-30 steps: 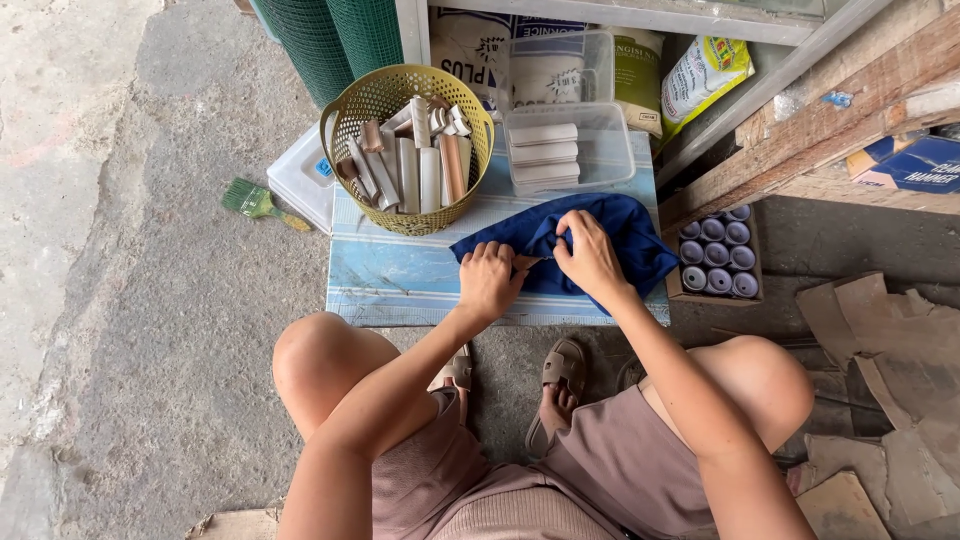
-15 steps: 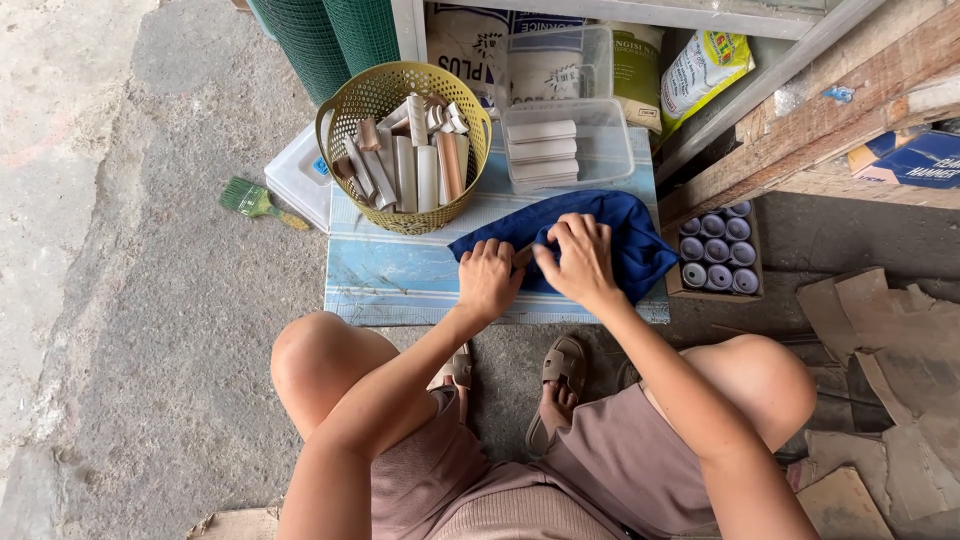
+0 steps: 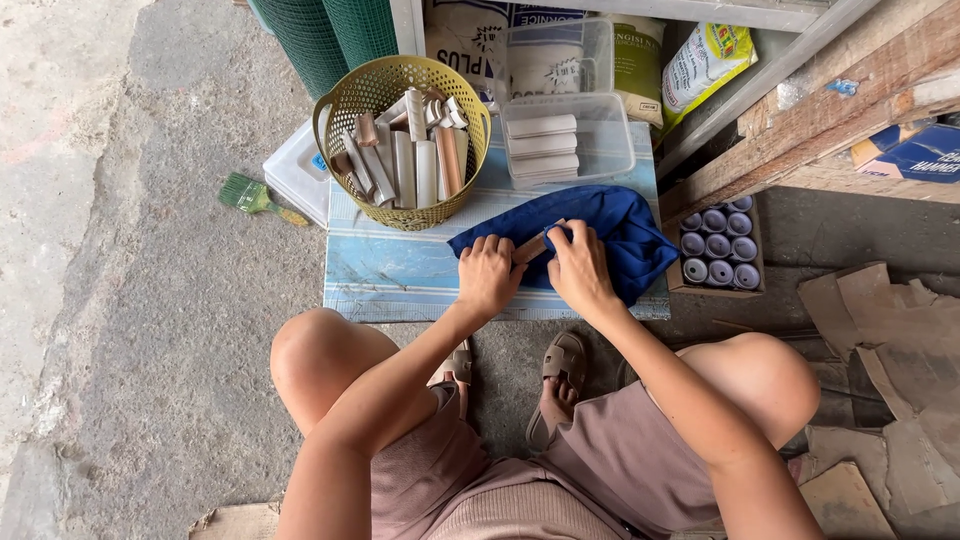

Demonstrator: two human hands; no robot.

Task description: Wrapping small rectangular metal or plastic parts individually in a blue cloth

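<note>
While the blue cloth (image 3: 620, 235) is pinched by the right hand (image 3: 580, 270), a tan moulding piece (image 3: 532, 247) is gripped by the left hand (image 3: 488, 275).

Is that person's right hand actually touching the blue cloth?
Touching. The head view shows the right hand lying on the blue cloth, its fingers pinching a fold of it around the tan strip.

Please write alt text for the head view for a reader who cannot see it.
A crouching person's left hand and right hand hold a small beige strip against a blue cloth on a pale board. Behind sit a yellow basket of similar strips and a clear plastic tub.
</note>
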